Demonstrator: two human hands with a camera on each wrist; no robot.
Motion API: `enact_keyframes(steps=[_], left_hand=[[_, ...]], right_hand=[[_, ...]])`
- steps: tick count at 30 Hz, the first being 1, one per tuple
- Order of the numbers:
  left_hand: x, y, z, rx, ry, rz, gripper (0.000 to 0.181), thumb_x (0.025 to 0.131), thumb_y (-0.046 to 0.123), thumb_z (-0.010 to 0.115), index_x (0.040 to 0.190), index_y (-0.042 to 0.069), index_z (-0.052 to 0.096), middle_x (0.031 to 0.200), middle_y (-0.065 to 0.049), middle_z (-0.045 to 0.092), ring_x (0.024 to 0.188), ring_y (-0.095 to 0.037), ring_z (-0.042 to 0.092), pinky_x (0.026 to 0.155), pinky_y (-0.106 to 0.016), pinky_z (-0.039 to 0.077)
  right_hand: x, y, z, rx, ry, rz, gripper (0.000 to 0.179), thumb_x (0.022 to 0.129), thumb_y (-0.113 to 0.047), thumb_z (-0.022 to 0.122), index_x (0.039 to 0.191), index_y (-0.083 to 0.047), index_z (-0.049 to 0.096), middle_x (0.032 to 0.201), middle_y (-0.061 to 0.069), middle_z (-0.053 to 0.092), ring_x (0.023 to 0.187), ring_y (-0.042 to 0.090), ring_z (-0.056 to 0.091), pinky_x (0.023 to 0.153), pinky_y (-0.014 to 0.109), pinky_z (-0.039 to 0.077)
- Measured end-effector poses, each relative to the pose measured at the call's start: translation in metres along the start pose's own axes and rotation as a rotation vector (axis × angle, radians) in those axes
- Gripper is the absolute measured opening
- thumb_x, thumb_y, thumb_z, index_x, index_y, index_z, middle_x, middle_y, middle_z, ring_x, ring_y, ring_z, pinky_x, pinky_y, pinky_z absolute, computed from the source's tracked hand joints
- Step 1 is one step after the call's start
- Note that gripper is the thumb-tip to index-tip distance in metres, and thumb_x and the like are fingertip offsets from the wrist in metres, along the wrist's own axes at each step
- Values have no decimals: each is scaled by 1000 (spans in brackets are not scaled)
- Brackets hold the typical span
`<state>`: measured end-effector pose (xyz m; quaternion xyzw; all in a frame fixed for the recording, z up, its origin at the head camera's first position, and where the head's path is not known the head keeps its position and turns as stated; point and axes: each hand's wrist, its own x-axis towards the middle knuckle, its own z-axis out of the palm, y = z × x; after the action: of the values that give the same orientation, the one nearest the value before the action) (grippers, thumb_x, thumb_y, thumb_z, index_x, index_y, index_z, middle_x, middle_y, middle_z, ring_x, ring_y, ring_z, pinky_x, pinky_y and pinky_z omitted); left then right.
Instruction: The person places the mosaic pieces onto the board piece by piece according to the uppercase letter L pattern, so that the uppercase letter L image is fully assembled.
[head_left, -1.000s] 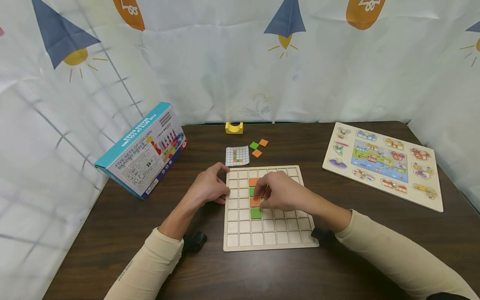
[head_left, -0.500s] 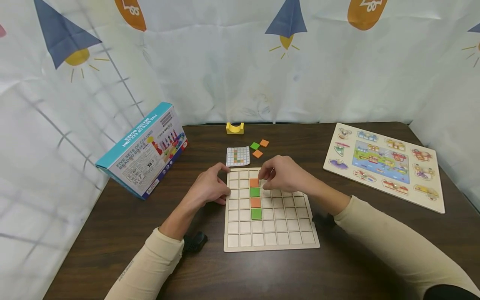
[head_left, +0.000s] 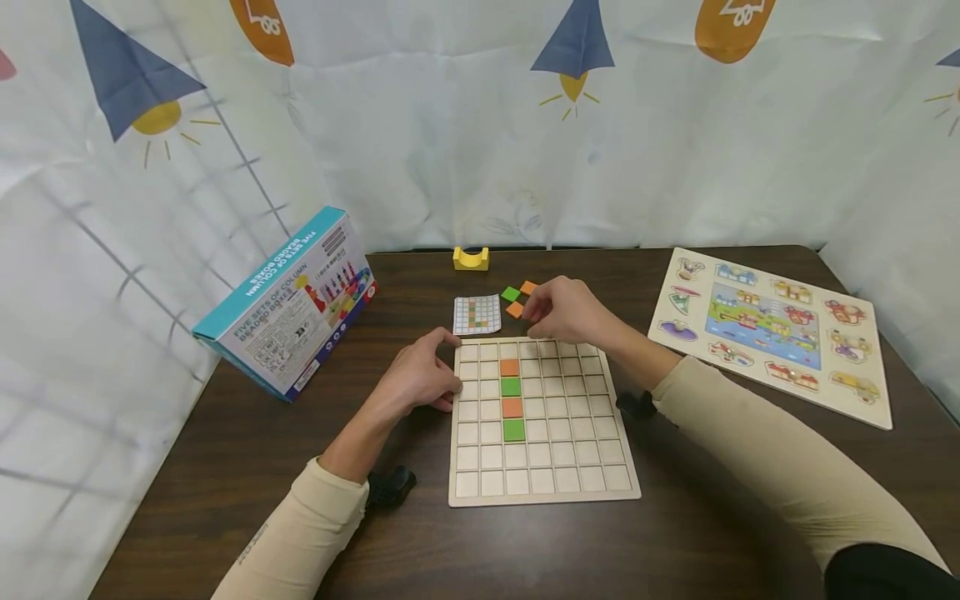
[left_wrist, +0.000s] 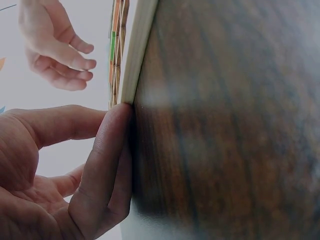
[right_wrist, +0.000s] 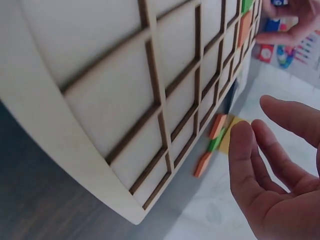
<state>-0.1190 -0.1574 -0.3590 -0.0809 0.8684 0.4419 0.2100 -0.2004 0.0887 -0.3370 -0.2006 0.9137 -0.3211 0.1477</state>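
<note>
Here: my relaxed left hand [head_left: 420, 372] touches the board [head_left: 562, 453], likely steadying it. Right hand [head_left: 567, 311]: empty, loose, beside tiles [head_left: 511, 294].

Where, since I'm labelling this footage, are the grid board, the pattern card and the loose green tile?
Grid board [head_left: 560, 430], head view: a bare cell near its middle.
Pattern card [head_left: 477, 315], head view: the middle of its printed grid.
Loose green tile [head_left: 511, 294], head view: its top face.
</note>
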Motion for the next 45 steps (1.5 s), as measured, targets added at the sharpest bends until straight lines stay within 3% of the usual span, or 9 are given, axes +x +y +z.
enact_keyframes(steps=[11, 18, 26, 35, 45], left_hand=[[0, -1, 0, -22, -6, 10, 64, 86, -3, 72, 144, 14, 50, 88, -15, 69, 65, -22, 70, 58, -34, 65], [0, -1, 0, -33, -5, 18, 65, 85, -4, 72, 144, 14, 50, 88, -15, 69, 65, -22, 69, 59, -34, 65], [0, -1, 1, -34, -5, 16, 65, 85, -5, 73, 143, 14, 50, 87, -15, 68, 66, -22, 69, 59, -34, 66], [0, -1, 0, -28, -4, 16, 65, 85, -4, 73, 143, 14, 50, 87, -15, 68, 66, -22, 70, 59, -34, 66], [1, -2, 0, -36, -3, 17, 66, 84, -4, 73, 143, 14, 51, 87, -15, 68, 65, -22, 69, 59, -35, 66]], right_hand=[[27, 9, -4, 24, 25, 56, 21, 84, -8, 83, 104, -5, 78, 97, 8, 73, 87, 23, 66, 67, 27, 57], [39, 10, -3, 34, 9, 69, 26, 83, -7, 84, 108, -3, 77, 98, 9, 73, 86, 21, 66, 68, 26, 57], [50, 14, 2, 25, -3, 68, 27, 81, -8, 86, 106, -3, 77, 97, 9, 72, 72, 16, 67, 67, 27, 59], [55, 12, 6, -36, 22, 41, 26, 81, -15, 88, 102, -4, 77, 97, 7, 73, 90, 23, 65, 75, 31, 56], [56, 10, 9, -65, 35, 25, 24, 81, -13, 87, 101, -4, 76, 99, 9, 74, 95, 26, 65, 81, 37, 58]])
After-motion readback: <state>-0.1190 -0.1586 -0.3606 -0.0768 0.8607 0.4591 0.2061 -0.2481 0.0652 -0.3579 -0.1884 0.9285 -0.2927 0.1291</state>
